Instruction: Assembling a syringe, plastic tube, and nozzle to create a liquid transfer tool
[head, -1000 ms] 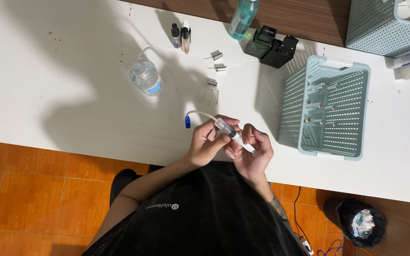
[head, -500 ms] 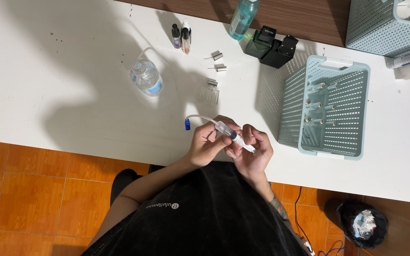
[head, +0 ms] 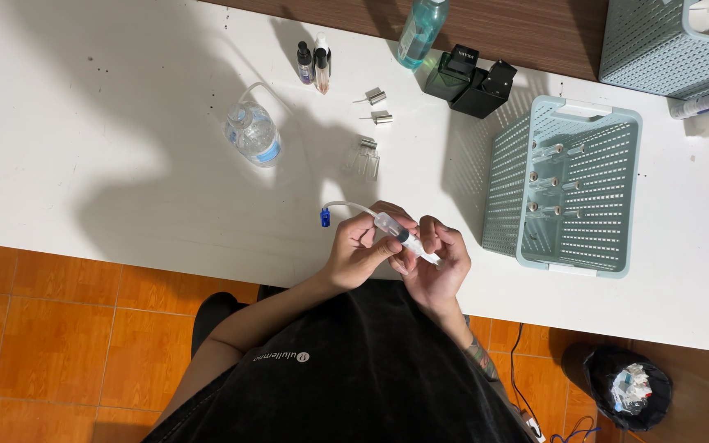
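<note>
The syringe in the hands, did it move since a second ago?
No. The syringe sits in the same spot beside the basket, held by the left hand and right hand.

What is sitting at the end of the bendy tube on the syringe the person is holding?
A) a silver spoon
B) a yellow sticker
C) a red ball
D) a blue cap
D: the thin tube curves out from the syringe held in both hands and ends in a small blue cap on the white table.

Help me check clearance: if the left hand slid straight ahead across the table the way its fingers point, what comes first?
Probably the small clear glass vial, beyond the left hand holding the syringe; depth is uncertain.
</note>
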